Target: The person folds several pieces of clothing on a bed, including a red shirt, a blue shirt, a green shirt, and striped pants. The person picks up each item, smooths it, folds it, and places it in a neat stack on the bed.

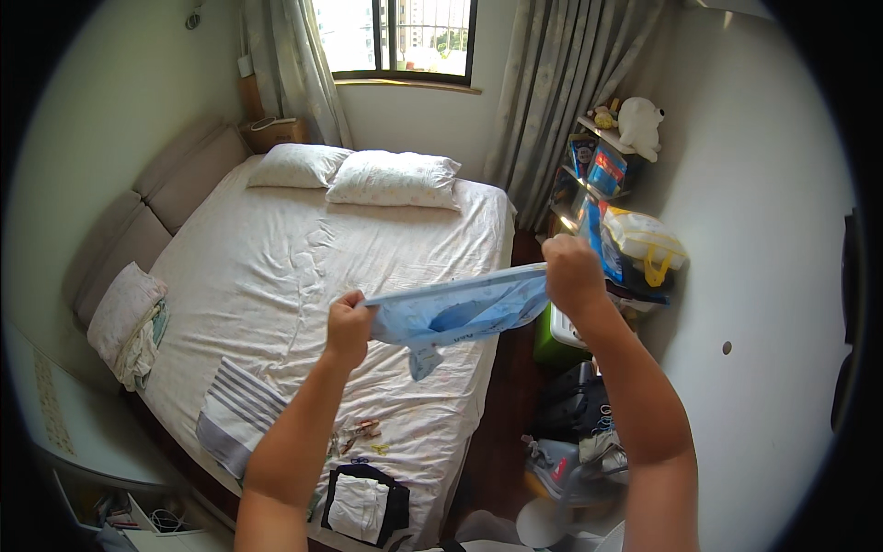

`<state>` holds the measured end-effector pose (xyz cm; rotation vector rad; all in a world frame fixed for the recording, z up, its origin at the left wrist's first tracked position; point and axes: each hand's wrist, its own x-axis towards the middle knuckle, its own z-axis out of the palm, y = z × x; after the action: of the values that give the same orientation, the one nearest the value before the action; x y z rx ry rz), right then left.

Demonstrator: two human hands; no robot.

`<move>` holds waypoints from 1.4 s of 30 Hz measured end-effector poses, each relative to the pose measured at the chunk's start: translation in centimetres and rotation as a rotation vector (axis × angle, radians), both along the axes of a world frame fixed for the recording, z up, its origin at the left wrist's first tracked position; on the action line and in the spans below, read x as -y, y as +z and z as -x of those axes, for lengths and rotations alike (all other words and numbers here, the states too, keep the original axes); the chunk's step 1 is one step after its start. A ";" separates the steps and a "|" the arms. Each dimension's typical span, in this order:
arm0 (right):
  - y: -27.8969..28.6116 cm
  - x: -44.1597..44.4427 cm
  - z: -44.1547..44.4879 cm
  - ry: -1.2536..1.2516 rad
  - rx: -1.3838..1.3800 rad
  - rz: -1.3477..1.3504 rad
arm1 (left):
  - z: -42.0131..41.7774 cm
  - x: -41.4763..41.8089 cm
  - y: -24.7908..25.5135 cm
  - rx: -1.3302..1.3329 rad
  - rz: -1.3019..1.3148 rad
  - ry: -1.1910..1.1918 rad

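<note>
A light blue printed garment (pixel 483 303) is stretched in the air over the bed (pixel 265 276), its pale upper edge pulled nearly straight. My left hand (pixel 350 330) grips one end of that edge. The other end, slightly higher, is in the fist of my right hand (pixel 576 276). Loose fabric sags between them, and a small flap hangs near the left side. Below my hands, a folded white garment (pixel 359 507) rests on black folded cloth (pixel 399 507). Several small clips (pixel 362 431) lie nearby. A striped cloth (pixel 234 414) is partly covered by my left forearm.
Two pillows (pixel 393 179) lie at the window end. More folded bedding (pixel 131 324) is by the padded headboard (pixel 110 255). Right of the bed, a shelf (pixel 607 134), a green bin (pixel 552 338) and bags (pixel 566 407) crowd the wall. An open drawer (pixel 138 514) is at lower left.
</note>
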<state>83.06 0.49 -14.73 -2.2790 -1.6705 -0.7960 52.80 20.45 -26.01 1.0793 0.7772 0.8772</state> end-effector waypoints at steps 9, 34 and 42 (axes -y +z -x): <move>-1.6 3.5 -4.2 -0.174 -0.400 -0.128 | 7.1 -4.7 11.5 -0.750 -0.973 0.026; -20.9 1.6 0.8 0.395 -0.712 -0.384 | 10.3 -5.6 -15.3 -0.698 -0.782 0.421; -44.9 4.7 -1.2 0.094 -0.882 0.099 | 13.9 12.9 -35.6 -1.000 -0.452 -0.402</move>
<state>84.26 -4.26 -59.59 -2.0896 -1.3596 0.3120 38.87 7.58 -61.57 2.0466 1.1306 0.1054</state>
